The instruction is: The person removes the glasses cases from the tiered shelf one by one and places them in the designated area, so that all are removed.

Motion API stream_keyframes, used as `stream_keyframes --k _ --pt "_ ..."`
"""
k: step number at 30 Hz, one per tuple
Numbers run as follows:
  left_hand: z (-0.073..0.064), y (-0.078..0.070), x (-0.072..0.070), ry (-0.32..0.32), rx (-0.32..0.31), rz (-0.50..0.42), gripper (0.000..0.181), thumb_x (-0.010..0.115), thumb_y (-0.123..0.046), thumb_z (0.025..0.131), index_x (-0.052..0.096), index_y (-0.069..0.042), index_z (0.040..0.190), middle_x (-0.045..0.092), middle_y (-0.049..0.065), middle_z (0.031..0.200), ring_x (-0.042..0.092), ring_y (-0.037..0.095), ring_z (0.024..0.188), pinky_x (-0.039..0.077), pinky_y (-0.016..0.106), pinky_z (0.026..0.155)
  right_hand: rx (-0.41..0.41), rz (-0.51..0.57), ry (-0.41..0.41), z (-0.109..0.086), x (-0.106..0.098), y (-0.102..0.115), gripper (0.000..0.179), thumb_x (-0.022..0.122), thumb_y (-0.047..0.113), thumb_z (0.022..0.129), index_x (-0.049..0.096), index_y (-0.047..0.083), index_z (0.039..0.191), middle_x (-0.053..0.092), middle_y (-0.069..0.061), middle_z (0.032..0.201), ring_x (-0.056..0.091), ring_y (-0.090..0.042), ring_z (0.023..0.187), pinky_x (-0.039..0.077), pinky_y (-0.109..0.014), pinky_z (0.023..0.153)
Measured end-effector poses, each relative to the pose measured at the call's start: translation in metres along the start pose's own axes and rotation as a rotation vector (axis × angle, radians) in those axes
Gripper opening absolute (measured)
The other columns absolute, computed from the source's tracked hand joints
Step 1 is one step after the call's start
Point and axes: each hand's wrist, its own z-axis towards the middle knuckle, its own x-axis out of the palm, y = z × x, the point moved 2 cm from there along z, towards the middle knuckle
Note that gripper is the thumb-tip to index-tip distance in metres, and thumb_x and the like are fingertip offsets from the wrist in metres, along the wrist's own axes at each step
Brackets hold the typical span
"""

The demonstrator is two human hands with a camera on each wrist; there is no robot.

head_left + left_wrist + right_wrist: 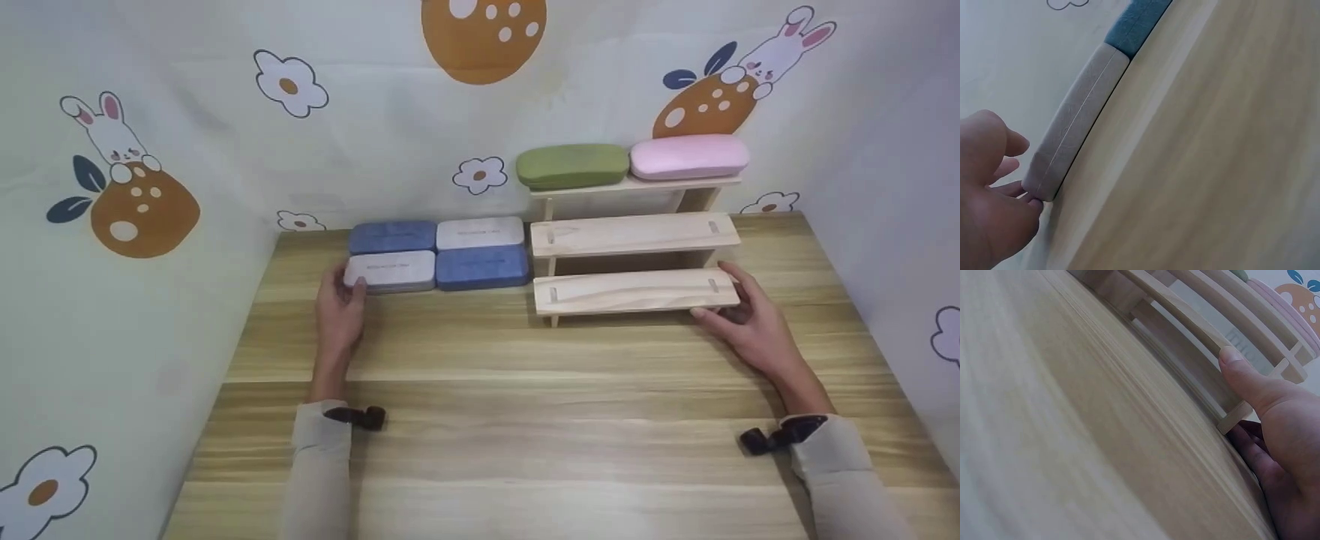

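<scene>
Two white and two blue glasses cases lie in a two-by-two block against the back wall. My left hand (341,311) is at the left end of the front white case (390,268); in the left wrist view its fingertips touch that end. Beside this case sits the front blue case (482,266). To the right stands a three-tier wooden rack (637,292). At the rack's right end, my right hand (754,322) grips the lowest tier, thumb on its front edge and fingers round the end. Some of those fingers are hidden behind the rack.
A green glasses case (572,166) and a pink glasses case (690,157) sit on the rack's top tier. Behind the front pair are another blue case (392,237) and white case (480,233). Patterned walls (187,150) border the wooden table (525,420).
</scene>
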Motion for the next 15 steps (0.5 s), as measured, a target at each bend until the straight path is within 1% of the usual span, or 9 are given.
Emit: stream_keyframes --k 2,4,6,9,12,15 --pt "0.0 -0.006 0.004 -0.034 0.02 0.025 0.053 0.062 -0.015 0.109 0.047 0.001 0.158 0.048 0.022 0.165 0.039 0.033 0.161 0.031 0.044 0.137 0.005 -0.003 -0.002 0.0 -0.001 0.0 0.09 0.086 0.008 0.093 0.036 0.011 0.168 0.063 -0.03 0.142 0.063 0.011 0.115 0.052 -0.003 0.096" --pt "0.0 -0.015 0.01 -0.061 0.036 0.048 0.054 0.064 -0.017 0.108 0.049 -0.004 0.158 0.049 0.018 0.166 0.04 0.032 0.16 0.031 0.046 0.137 0.009 -0.01 -0.005 0.0 -0.002 0.0 0.09 0.086 0.008 0.093 0.036 0.011 0.168 0.063 -0.029 0.142 0.063 0.012 0.115 0.052 -0.003 0.096" --pt "0.0 -0.025 0.018 -0.069 0.066 0.046 0.053 0.065 -0.018 0.107 0.05 -0.009 0.158 0.05 0.013 0.166 0.04 0.03 0.16 0.03 0.046 0.137 0.013 -0.016 -0.006 -0.001 -0.002 0.001 0.09 0.086 0.009 0.093 0.037 0.013 0.168 0.063 -0.029 0.142 0.063 0.012 0.114 0.052 -0.003 0.095" --pt "-0.002 -0.042 0.034 -0.047 0.117 0.019 0.053 0.067 -0.019 0.107 0.052 -0.014 0.158 0.049 0.006 0.167 0.038 0.024 0.161 0.028 0.042 0.138 0.017 -0.017 -0.004 -0.002 -0.002 0.0 0.09 0.086 0.01 0.093 0.036 0.013 0.169 0.063 -0.028 0.142 0.064 0.012 0.113 0.054 -0.004 0.094" --pt "-0.005 -0.06 0.053 -0.003 0.173 -0.022 0.054 0.067 -0.022 0.107 0.051 -0.014 0.158 0.05 0.005 0.166 0.038 0.021 0.161 0.029 0.037 0.138 0.02 -0.014 0.0 -0.002 -0.001 -0.001 0.091 0.086 0.01 0.094 0.036 0.014 0.169 0.063 -0.03 0.144 0.064 0.012 0.113 0.054 -0.004 0.094" --pt "-0.008 -0.077 0.071 0.049 0.214 -0.044 0.054 0.066 -0.024 0.108 0.05 -0.015 0.159 0.051 0.004 0.165 0.039 0.018 0.16 0.03 0.034 0.137 0.02 -0.012 -0.001 -0.002 -0.001 -0.001 0.091 0.086 0.01 0.094 0.035 0.014 0.169 0.062 -0.031 0.145 0.064 0.013 0.113 0.053 -0.003 0.094"
